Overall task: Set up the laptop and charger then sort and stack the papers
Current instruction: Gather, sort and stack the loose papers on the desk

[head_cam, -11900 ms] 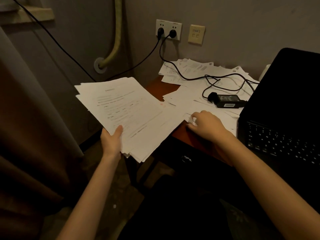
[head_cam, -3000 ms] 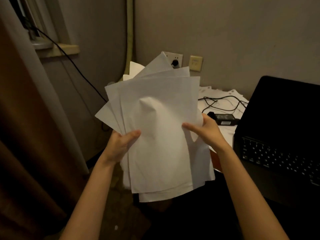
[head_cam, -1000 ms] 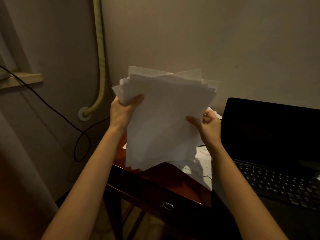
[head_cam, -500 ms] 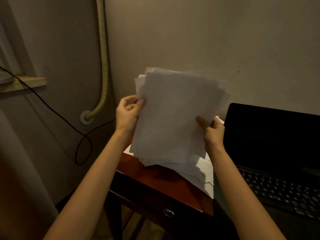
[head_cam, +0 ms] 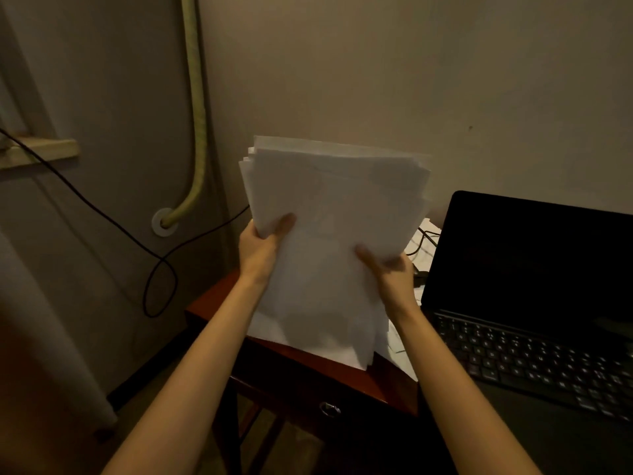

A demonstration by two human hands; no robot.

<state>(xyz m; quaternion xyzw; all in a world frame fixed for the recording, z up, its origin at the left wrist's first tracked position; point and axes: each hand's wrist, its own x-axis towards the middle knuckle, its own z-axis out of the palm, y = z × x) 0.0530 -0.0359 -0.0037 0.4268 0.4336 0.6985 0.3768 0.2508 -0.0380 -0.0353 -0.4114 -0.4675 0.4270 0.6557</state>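
A thick stack of white papers (head_cam: 329, 207) stands upright on its lower edge on the red-brown wooden table (head_cam: 308, 368). My left hand (head_cam: 262, 250) grips the stack's left edge, thumb on the front sheet. My right hand (head_cam: 390, 272) holds the right edge, thumb across the front. The sheets' top edges are uneven. An open black laptop (head_cam: 534, 269), screen dark, sits to the right. A few loose papers (head_cam: 400, 358) lie on the table behind the stack. A bit of black charger cable (head_cam: 423, 236) shows beside the laptop; the charger brick is hidden.
A black cable (head_cam: 102, 217) loops down the left wall near a yellow-green hose (head_cam: 197, 132) entering a wall fitting. A wooden ledge (head_cam: 41, 154) juts out at the left. The table has a drawer with a metal pull (head_cam: 329, 409). A curtain hangs at the far left.
The stack has dropped lower and now rests on its bottom edge on the table. My left hand slid down the left edge; the sheets look more aligned than a second ago.
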